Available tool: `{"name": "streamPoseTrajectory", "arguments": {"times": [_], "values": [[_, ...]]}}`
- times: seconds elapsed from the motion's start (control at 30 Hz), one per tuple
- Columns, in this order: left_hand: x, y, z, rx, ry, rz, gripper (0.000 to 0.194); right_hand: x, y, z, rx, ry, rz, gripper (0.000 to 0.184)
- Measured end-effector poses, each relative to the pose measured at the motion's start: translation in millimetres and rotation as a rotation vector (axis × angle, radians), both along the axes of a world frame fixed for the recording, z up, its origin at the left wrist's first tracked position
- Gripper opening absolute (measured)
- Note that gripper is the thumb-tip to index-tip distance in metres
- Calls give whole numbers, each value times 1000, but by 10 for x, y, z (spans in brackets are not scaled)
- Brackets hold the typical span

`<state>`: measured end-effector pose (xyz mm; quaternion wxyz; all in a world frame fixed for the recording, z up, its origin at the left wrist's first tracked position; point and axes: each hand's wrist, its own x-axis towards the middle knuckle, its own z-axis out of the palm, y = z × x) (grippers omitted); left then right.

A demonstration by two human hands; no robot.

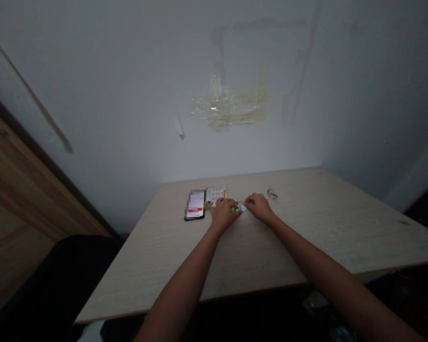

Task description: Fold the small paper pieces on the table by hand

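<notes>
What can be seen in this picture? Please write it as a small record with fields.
Left hand: fingers at one end of a small green-and-white printed item
Right hand: fingertips at the item's other end
Left of the hands: black smartphone, screen blurred; printed card
Right of the hands: small crumpled wrapper
Surface: light wood-grain table
Background: white wall with tape residue

the camera on my head faces forward and down. it looks over my left hand (223, 213) and right hand (259, 207) to the table (317, 228) and wall (128, 95).
</notes>
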<state>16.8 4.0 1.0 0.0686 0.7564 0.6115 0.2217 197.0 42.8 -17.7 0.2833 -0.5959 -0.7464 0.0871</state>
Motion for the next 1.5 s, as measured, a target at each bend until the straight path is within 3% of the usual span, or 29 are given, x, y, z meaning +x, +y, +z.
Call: {"name": "streamPoseTrajectory", "arguments": {"times": [0.2,0.5,0.87,1.5], "values": [[35,5,-55,26,-5,-3,22,4,-13,25,1,28,0,17],[25,7,7,-41,45,-3,27,-14,-36,35,5,40,-16,16],[56,-39,-58,65,49,2,27,-20,-26,31,1,37,-17,15],[60,-60,-39,45,53,-21,27,-34,-51,41,12,14,-29,13]]}}
